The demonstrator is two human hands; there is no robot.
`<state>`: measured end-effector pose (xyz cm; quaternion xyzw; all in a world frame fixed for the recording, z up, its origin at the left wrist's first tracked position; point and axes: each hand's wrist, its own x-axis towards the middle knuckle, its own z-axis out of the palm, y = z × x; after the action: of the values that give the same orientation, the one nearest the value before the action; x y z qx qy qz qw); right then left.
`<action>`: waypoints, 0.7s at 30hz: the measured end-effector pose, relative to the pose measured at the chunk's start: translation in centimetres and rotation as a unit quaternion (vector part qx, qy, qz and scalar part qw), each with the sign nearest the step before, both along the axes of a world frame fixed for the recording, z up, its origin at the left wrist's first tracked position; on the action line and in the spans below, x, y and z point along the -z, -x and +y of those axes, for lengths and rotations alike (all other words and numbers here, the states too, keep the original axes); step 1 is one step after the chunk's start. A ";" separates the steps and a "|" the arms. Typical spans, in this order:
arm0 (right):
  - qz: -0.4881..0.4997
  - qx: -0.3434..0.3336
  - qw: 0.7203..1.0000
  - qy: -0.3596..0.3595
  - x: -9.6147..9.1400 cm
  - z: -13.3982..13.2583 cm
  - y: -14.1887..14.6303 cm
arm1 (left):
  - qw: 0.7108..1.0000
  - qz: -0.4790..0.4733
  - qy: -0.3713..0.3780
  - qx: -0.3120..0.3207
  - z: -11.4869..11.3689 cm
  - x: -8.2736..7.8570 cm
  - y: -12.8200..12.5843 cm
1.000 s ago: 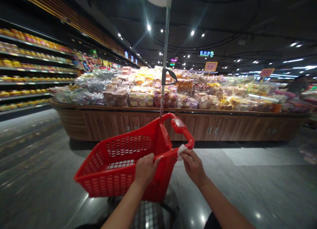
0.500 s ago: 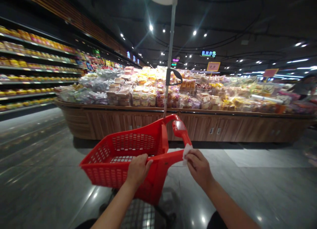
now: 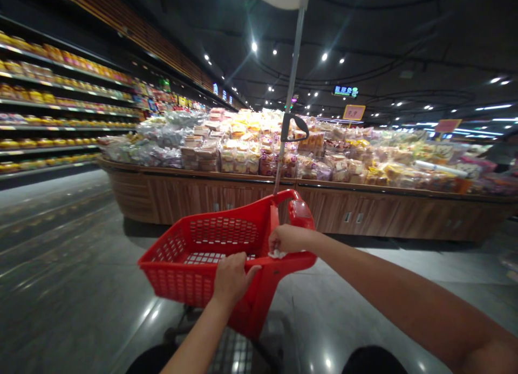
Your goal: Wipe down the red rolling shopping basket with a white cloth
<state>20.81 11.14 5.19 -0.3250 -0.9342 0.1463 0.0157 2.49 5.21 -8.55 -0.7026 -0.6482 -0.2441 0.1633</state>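
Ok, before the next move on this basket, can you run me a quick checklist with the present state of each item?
1. Left hand gripping the near rim of the red basket: ok.
2. Right hand pressing the white wipe on the rim beside the handle: ok.
3. Pole at the basket's far side is apart from both hands: ok.
4. Gap between the basket and the wooden display counter: ok, they do not touch.
5. Wheels under the basket: cannot tell, dark and hidden.
6. How clean the wipe is: cannot tell, mostly covered by the fingers.
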 end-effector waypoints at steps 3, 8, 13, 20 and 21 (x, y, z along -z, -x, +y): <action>-0.007 0.002 1.000 0.018 0.4 0.1 1.9 | 1.000 0.003 0.001 0.004 -0.1 0.0 0.2; -0.069 -0.002 0.995 0.075 -0.3 0.7 0.6 | 1.000 0.004 0.000 0.010 -0.3 0.1 0.4; -0.094 0.020 0.992 0.080 0.0 1.0 0.4 | 1.000 0.005 -0.008 0.007 -0.3 0.1 0.4; -0.152 0.008 0.983 0.101 -1.7 0.7 -1.7 | 1.000 0.013 -0.021 0.010 -0.3 0.1 0.8; -0.160 0.001 0.981 0.105 -1.9 0.7 -1.8 | 1.000 0.014 -0.021 0.011 -0.3 0.1 0.8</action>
<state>22.61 11.83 7.10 -0.3454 -0.9036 0.1894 -0.1682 1.67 4.96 -8.67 -0.7091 -0.6331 -0.2498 0.1843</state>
